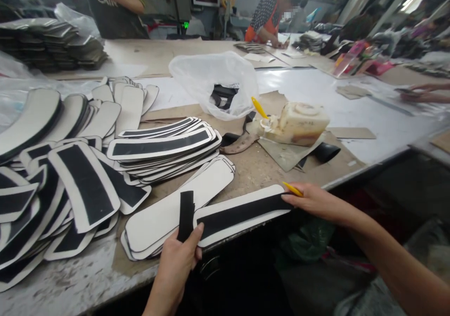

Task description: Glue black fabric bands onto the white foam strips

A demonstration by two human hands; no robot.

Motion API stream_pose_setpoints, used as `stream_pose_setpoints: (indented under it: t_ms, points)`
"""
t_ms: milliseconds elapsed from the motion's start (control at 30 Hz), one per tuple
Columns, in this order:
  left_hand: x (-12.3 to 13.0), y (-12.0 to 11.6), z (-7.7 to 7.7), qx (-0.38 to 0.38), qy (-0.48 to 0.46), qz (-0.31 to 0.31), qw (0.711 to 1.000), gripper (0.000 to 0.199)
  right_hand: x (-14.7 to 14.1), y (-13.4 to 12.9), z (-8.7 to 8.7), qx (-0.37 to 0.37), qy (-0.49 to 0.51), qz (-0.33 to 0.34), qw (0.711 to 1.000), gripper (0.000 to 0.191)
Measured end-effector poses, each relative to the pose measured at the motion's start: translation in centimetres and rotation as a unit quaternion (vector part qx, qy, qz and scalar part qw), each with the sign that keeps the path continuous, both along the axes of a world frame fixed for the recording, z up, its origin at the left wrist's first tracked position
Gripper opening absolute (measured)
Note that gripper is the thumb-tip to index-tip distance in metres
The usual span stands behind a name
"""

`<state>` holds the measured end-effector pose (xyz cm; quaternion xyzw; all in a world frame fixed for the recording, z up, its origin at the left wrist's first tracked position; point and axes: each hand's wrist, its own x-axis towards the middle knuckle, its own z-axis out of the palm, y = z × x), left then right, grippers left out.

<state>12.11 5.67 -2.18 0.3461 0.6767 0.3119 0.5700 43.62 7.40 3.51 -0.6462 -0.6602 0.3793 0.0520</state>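
A white curved piece with a black strip along it lies at the table's front edge. My left hand is closed around some black strips that stick up, its thumb at the piece's left end. At the right end, my right hand has its fingers closed on a yellow-handled tool and touches the black strip. Plain white pieces lie stacked just behind my left hand. Behind those is a pile of white pieces with black strips.
More strip-covered pieces and plain ones heap up on the left. Farther back are a plastic bag and a stained white container beside a yellow handle. A person in orange works across the table; another person's hands show at right.
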Motion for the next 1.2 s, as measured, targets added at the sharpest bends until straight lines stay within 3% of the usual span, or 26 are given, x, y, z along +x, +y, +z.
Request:
stream_pose_setpoints:
  t_ms: [167,333,800,1200]
  points:
    - [0.1,0.0,0.1,-0.002,0.028,0.001,1.000,0.045,-0.6,0.7,-1.6,0.014,-0.112,-0.033,0.993,0.024]
    - [0.3,0.1,0.6,-0.018,0.053,0.019,0.998,0.046,-0.5,1.0,-2.0,0.010,-0.135,-0.041,0.990,0.024]
    - [1.2,0.4,1.8,-0.027,0.077,0.028,0.996,0.043,0.0,1.4,-3.2,-0.003,-0.145,-0.013,0.989,0.026]
    - [1.3,0.4,1.9,-0.045,0.102,0.026,0.993,0.047,0.5,1.8,-3.5,-0.003,-0.112,0.012,0.994,0.024]
